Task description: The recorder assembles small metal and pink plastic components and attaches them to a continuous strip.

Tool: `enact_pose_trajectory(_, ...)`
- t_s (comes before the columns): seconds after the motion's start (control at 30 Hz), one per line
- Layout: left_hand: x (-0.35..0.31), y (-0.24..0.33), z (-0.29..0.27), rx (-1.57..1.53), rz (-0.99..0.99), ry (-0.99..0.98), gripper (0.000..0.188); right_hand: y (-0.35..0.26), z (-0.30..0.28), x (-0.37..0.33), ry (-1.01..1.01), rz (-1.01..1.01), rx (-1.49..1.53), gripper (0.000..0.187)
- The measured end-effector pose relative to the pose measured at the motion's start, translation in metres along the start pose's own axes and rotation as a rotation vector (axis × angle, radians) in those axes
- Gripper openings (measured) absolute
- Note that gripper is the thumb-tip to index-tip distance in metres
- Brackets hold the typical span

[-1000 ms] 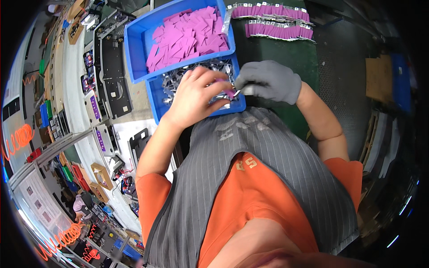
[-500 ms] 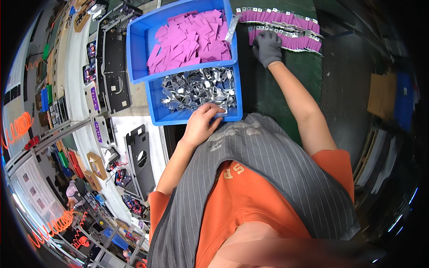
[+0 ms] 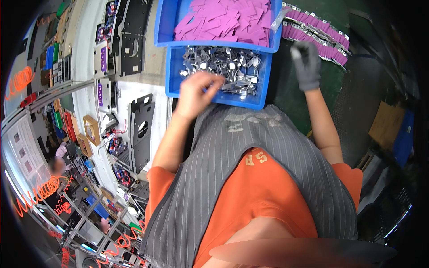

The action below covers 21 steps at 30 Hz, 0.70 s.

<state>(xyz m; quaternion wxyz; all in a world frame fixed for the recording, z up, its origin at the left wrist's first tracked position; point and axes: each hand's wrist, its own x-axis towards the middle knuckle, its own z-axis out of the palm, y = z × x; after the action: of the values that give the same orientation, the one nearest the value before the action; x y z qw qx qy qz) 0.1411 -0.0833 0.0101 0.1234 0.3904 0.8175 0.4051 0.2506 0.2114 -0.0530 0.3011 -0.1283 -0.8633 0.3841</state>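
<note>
My bare left hand [image 3: 196, 93] is over the near-left part of a blue bin [image 3: 263, 96] heaped with small bent metal brackets [image 3: 232, 67]. Its fingers curl toward the thumb, and whatever is between them does not show. On the right, my right hand [image 3: 307, 67] wears a dark grey glove. Its fingers are drawn in, with a pale spot at one fingertip, and blur hides any held thing. Just beyond it, two rows of purple pieces with metal ends [image 3: 328, 50] lie overlapped on the dark green surface.
A second blue bin [image 3: 164, 27], full of flat purple pieces [image 3: 228, 20], adjoins the bracket bin's far side. Clear plastic [image 3: 279, 20] hangs at its right edge. Black metal panels [image 3: 140, 129] and a cardboard box [image 3: 91, 129] lie leftward. Cardboard [image 3: 382, 119] stands at right.
My right hand has drawn back from the near purple row toward me. My left hand has come off the bin's near edge to over the brackets. The whole view has shifted.
</note>
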Motion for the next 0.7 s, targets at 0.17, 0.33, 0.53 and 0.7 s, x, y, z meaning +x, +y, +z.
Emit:
enact_pose_trajectory(0.17,0.062,-0.009,-0.039,0.26,0.101,0.13,0.009,-0.086,0.05,-0.019,-0.911,-0.097,-0.251,0.026)
enact_pose_trajectory(0.33,0.108,-0.029,-0.041,0.396,0.122,0.013,0.014,-0.073,0.134,-0.012,-1.234,0.191,-0.767,0.021)
enact_pose_trajectory(0.53,0.149,-0.063,-0.036,0.398,0.043,-0.082,0.023,-0.074,0.137,-0.009,-1.401,0.085,-0.714,0.025)
enact_pose_trajectory(0.7,0.165,-0.066,-0.027,0.634,-0.099,-0.477,0.021,-0.029,0.164,-0.039,-1.441,-0.137,-0.793,0.033)
